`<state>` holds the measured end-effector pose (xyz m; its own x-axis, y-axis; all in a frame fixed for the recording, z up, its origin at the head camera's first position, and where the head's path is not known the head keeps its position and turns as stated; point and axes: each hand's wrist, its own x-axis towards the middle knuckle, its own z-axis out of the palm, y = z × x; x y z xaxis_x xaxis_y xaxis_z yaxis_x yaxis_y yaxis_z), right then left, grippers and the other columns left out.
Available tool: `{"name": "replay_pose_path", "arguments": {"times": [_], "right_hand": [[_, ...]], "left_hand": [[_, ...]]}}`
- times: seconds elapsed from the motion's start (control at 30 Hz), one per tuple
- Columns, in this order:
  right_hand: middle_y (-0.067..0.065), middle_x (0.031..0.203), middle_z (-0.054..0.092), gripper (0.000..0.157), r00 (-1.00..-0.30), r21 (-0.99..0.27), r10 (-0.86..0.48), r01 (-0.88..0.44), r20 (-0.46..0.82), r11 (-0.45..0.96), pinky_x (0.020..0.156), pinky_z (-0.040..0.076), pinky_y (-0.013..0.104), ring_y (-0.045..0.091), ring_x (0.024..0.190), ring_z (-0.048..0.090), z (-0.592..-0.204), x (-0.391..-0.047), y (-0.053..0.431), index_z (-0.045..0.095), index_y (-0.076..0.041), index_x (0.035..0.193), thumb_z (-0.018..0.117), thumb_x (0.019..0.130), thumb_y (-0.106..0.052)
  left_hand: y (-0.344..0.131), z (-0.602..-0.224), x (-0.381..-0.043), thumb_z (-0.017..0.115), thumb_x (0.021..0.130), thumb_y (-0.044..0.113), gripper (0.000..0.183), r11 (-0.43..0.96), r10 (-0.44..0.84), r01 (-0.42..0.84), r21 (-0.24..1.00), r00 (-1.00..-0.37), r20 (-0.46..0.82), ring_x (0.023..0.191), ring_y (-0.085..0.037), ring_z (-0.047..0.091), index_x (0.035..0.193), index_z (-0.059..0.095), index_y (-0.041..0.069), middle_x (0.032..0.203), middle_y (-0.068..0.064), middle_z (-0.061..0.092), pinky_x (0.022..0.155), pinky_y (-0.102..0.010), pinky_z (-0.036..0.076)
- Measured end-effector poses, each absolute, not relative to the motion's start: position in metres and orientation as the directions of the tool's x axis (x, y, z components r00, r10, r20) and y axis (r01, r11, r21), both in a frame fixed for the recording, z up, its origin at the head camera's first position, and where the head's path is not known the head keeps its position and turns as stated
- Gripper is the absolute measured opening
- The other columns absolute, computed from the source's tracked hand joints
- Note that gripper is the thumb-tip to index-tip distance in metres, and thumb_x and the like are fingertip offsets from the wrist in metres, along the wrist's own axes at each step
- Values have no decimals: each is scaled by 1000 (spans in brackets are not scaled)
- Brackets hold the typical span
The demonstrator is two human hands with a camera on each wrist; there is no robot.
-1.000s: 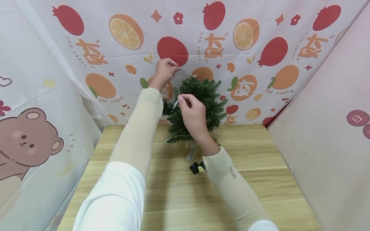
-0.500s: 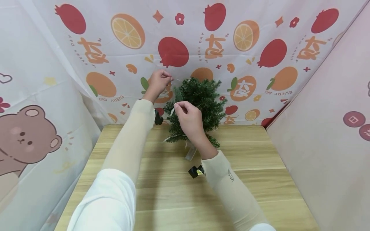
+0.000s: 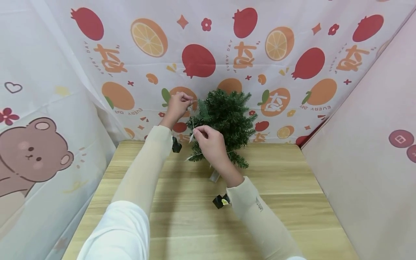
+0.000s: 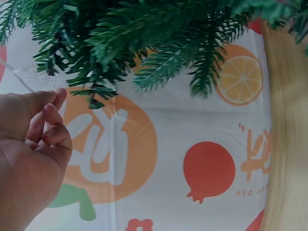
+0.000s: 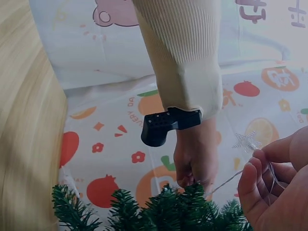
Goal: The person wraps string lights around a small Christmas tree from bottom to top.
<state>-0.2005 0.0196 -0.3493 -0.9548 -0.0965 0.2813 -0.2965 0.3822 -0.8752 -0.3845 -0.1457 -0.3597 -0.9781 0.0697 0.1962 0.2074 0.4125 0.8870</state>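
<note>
A small green artificial Christmas tree (image 3: 232, 119) stands at the back of the table. My left hand (image 3: 178, 107) is at its upper left side, thumb and fingertips pinching a thin clear string-light wire (image 4: 29, 86). Lower down, in front of the branches, my right hand (image 3: 212, 145) pinches another stretch of the same strand. A clear star-shaped light (image 5: 246, 142) sits just above the right fingertips in the right wrist view. From there the wire runs toward the left hand, whose fingertips are partly hidden behind branches in that view. A pale strand end (image 3: 191, 138) hangs below the right fingertips.
The wooden table (image 3: 195, 224) meets a fruit-printed cloth (image 3: 302, 29) right behind the tree. A bear-printed cloth (image 3: 35, 151) hangs at the left, a pale pink panel (image 3: 367, 144) at the right. Black wrist cameras (image 3: 219, 201) jut from both sleeves.
My left hand has come down from above the tree top to its upper left side, still pinching the wire. My right hand has shifted lower and slightly left with its strand.
</note>
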Motion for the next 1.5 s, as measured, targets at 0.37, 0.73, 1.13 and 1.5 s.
{"name": "replay_pose_path", "arguments": {"times": [0.37, 0.73, 1.13, 1.5], "right_hand": [[6, 83, 66, 24, -968, -878, -107, -251, 227, 408, 58, 42, 29, 18, 63, 49, -362, -195, 22, 74, -16, 111, 58, 104, -32], [12, 85, 70, 25, -968, -885, -154, -244, 198, 398, 50, 48, 32, 26, 57, 58, -377, -189, 34, 73, -12, 109, 57, 104, -31], [3, 78, 67, 26, -977, -924, -143, -195, 155, 329, 53, 53, 33, 34, 61, 61, -390, -174, 48, 73, -8, 110, 60, 103, -29], [4, 78, 68, 16, -983, -943, -103, -176, 152, 282, 51, 52, 33, 22, 59, 58, -393, -164, 64, 75, -15, 102, 64, 101, -27]], "left_hand": [[-151, -382, -382, 57, 104, 14, 17, 449, 107, 211, 868, -977, 182, 105, -32, 64, 111, 64, 1, 118, -16, 67, 75, -33, 48], [-157, -387, -384, 58, 103, 10, 19, 504, 176, 210, 838, -975, 138, 111, -31, 63, 116, 67, 0, 127, -17, 61, 91, -40, 54], [-174, -384, -341, 60, 103, 17, 20, 519, 152, 257, 815, -966, 208, 109, -27, 62, 119, 68, 7, 128, -10, 64, 89, -43, 52], [-158, -387, -268, 62, 101, 13, 22, 483, 119, 420, 768, -901, 418, 88, -21, 59, 121, 69, 7, 106, -10, 65, 68, -27, 49]]}}
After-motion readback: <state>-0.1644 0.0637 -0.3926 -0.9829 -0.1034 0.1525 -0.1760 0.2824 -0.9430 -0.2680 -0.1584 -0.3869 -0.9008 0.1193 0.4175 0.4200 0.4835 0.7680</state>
